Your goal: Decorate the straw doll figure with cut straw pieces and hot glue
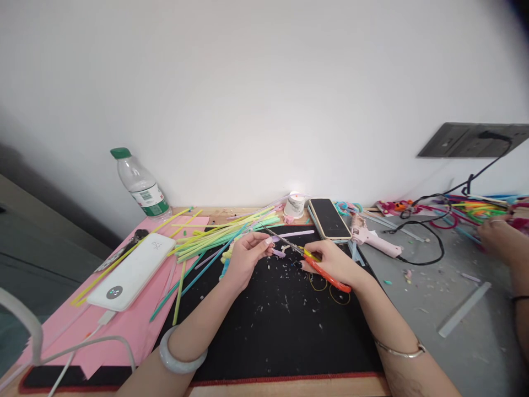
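My left hand (248,258) is closed in a pinch on a small pale purple piece of pipe cleaner (274,239), largely covered by the fingertips. In my right hand (334,263) is a pair of scissors (326,273) with orange-red and yellow handles. Their blades point up and left, close to the left fingertips; whether they touch the piece I cannot tell. Just below lies a purple offcut (279,253). Behind my left hand a yellow and blue fuzzy piece (226,257) shows in part. Rubber bands (339,295) rest under my right hand on the black mat (281,325).
Pipe cleaners (223,234) are heaped at the left, beside a white power bank (132,270) on pink paper. A bottle (144,187), paper cup (295,205), phone (329,218) and corded pink glue gun (374,238) stand or lie behind. A co-worker's hand (500,240) is at right.
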`<state>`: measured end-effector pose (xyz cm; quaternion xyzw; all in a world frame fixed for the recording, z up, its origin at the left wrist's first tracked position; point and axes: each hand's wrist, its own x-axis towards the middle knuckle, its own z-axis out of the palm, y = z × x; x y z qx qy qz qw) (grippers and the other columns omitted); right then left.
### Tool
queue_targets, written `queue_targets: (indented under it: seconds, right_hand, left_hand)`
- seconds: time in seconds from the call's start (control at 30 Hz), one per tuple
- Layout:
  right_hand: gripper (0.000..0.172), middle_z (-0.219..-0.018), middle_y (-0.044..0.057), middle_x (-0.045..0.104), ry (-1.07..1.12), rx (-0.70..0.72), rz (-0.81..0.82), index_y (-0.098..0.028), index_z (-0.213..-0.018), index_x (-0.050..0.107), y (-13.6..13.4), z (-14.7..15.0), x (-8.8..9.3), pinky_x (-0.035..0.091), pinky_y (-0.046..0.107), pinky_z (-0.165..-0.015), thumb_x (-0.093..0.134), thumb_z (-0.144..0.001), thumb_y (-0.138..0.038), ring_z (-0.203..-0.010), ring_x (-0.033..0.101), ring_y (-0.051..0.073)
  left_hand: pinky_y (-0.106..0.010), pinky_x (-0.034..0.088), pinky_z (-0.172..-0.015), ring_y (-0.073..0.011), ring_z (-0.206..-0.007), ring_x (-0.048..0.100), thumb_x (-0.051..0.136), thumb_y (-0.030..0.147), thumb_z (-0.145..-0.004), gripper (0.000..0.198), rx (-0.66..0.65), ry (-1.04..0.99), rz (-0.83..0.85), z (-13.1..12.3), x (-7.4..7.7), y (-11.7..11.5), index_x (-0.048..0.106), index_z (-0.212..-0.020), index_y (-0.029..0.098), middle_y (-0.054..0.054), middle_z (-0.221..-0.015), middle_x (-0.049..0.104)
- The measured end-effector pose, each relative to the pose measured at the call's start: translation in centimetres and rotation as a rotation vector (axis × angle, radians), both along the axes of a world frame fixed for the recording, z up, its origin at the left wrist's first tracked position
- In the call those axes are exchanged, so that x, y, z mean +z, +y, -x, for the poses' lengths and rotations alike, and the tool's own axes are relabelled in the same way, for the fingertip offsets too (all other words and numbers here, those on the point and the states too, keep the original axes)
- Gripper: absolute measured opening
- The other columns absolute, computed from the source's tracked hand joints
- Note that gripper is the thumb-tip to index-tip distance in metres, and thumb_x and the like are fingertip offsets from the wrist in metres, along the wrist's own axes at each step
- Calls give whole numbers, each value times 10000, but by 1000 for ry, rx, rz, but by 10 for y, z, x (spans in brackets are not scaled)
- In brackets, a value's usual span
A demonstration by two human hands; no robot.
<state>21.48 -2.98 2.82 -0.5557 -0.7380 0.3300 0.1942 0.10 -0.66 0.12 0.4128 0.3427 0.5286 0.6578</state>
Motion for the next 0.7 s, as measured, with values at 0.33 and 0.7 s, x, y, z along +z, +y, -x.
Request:
queue_targets:
  seconds: [0.33, 0.7]
  right_hand:
    - [246, -561, -57, 250, 24, -12, 20, -187, -535, 304, -2, 1, 3, 182, 224, -468, 504, -663, -250, -532, 231, 79]
    - [293, -495, -54, 305, -207, -138, -159, -190, -522, 324, 4, -2, -9, 184, 238, -468, 513, -715, -305, -490, 251, 85]
  left_hand:
    - [-224, 497, -643, -90, -610, 593, 733, 263, -684, 179, 4, 15, 9, 0, -1, 2, 666, -799, 143, -7, -673, 657]
    - [-251, 522, -662, -106, -617, 614, 765, 299, -632, 239, 85, 39, 27, 0, 1, 3, 664, -782, 142, -16, -675, 672]
